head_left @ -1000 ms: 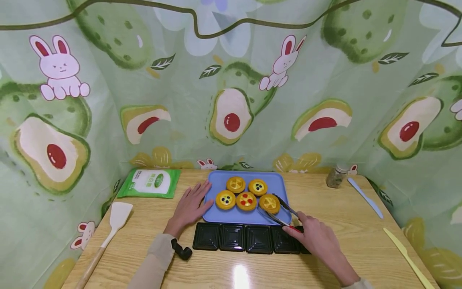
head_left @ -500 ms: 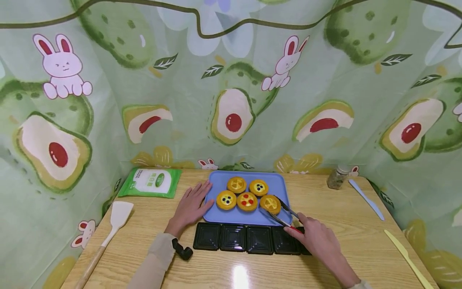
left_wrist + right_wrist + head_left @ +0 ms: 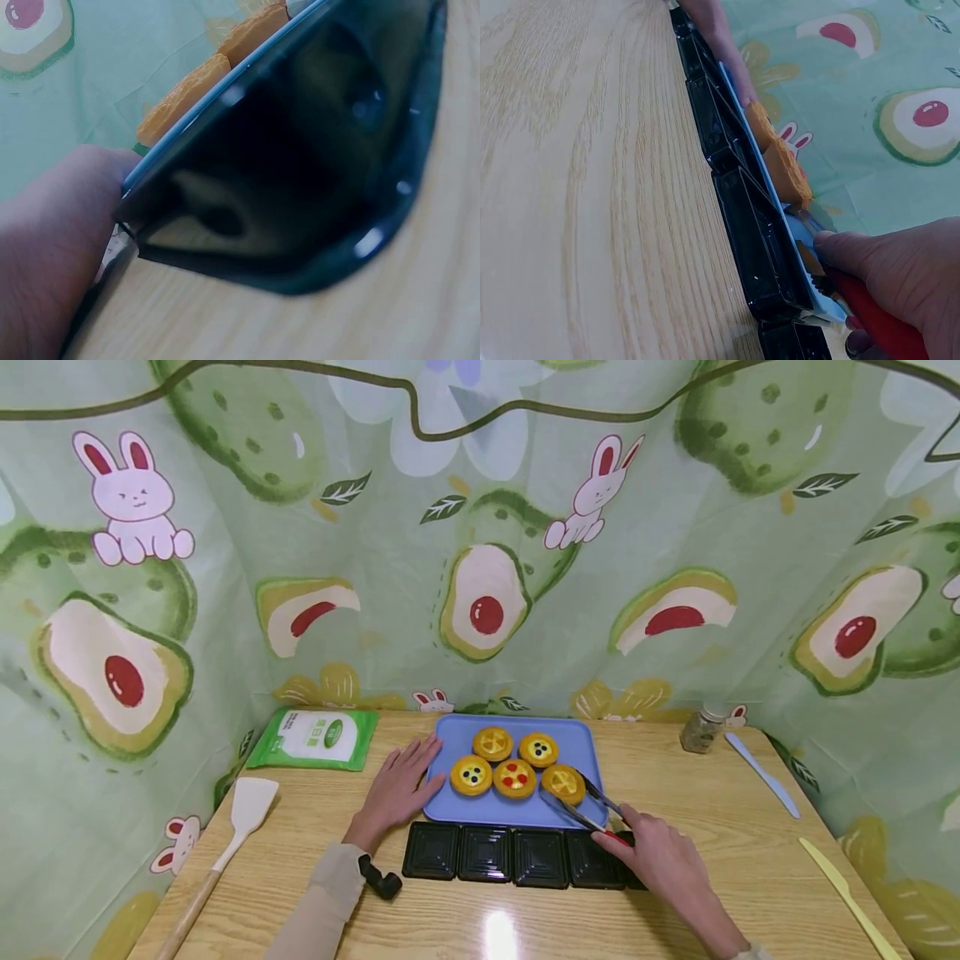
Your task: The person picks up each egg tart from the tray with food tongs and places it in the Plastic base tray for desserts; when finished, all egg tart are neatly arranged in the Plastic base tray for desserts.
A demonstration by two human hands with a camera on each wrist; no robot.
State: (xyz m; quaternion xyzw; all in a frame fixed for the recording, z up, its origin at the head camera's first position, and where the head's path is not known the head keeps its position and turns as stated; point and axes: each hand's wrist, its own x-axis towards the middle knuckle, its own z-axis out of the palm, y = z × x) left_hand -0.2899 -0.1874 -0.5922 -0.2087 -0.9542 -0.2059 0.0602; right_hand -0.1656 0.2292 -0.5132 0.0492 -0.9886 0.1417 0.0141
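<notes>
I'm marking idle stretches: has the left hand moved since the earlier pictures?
No. In the head view, the left hand keeps its place relative to the green packet; both drift slightly rightward together with the whole picture, which suggests camera movement.

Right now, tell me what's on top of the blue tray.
Five tarts: two with dark spots, one with red, two with yellow pieces. Tongs flank the front-right tart; the left hand overlaps the tray at left. Its surface under the tarts is hidden.
</notes>
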